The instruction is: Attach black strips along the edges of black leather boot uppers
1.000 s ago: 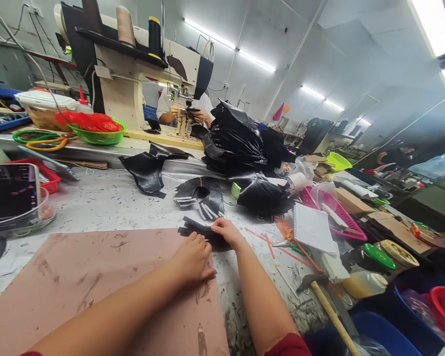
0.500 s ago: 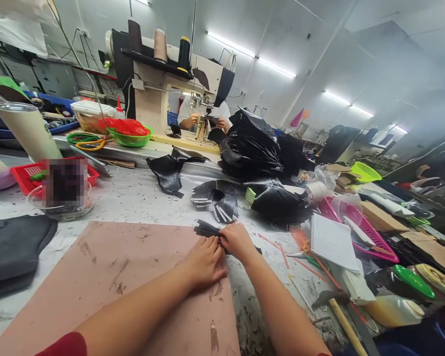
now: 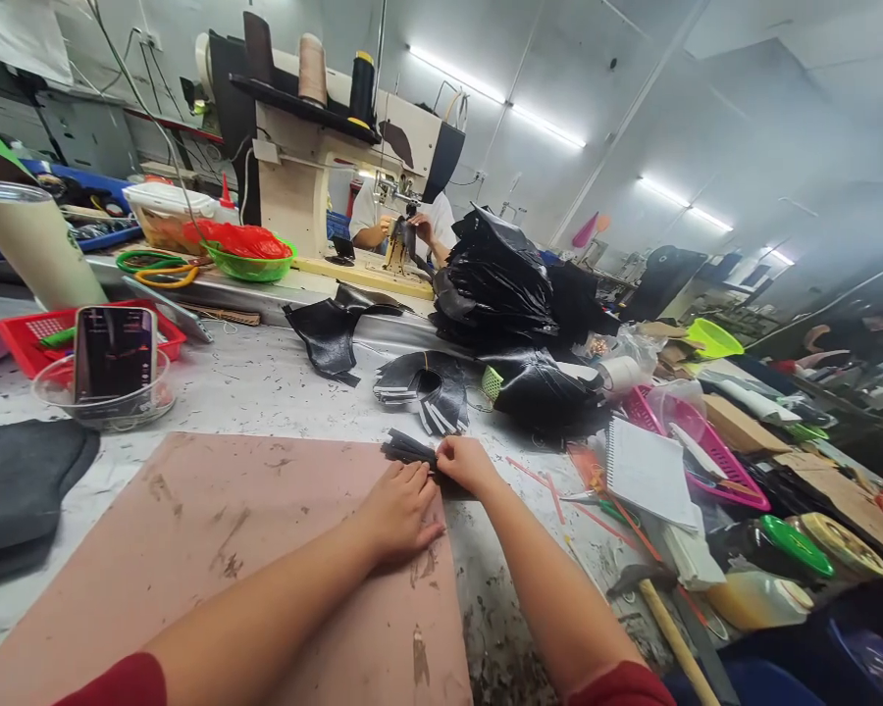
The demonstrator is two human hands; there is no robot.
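Observation:
A small bundle of black strips [image 3: 406, 446] lies at the far right corner of the pink board [image 3: 265, 549]. My right hand [image 3: 469, 465] is closed in a pinch at the bundle's near right end. Beside it, my left hand [image 3: 401, 512] rests on the board with its fingers together and thumb apart, fingertips touching the near end of the strips. Part of the bundle is hidden behind my fingers. Just beyond sits a curved black piece [image 3: 448, 382] with white-edged strips fanned along it.
A sewing machine [image 3: 294, 186] stands behind, with a person at it. Black pieces [image 3: 496, 279] are piled to its right. On the left, a phone [image 3: 115, 353] stands in a clear bowl. A notebook [image 3: 651, 471], a hammer [image 3: 669, 628] and lidded jars lie at right.
My right hand has shifted slightly from the left hand, and its fingers are more pinched. The left thumb lies farther out. The view has turned a little, so the scene sits further left.

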